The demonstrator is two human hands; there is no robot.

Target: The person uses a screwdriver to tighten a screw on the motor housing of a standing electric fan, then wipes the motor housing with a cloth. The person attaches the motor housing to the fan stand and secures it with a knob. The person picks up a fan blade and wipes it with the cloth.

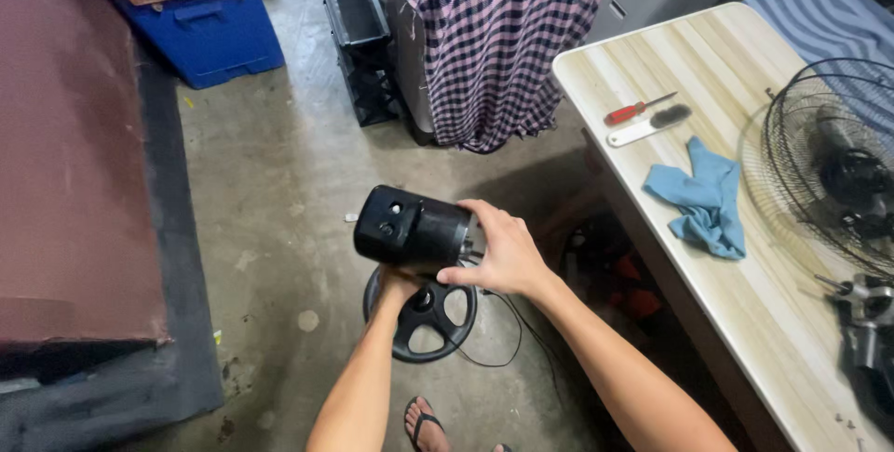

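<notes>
Both hands grip the glossy black cylindrical fan motor housing above the round black floor base, left hand clasped beneath, right hand wrapped around its front end; it looks heavy, rigid and smooth, likely slippery.

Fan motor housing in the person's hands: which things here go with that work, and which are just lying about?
In hand: black fan motor housing, round fan base, left hand, right hand.

Lying about: red screwdriver, brush, blue cloth, wire fan guard, blue crate.
</notes>
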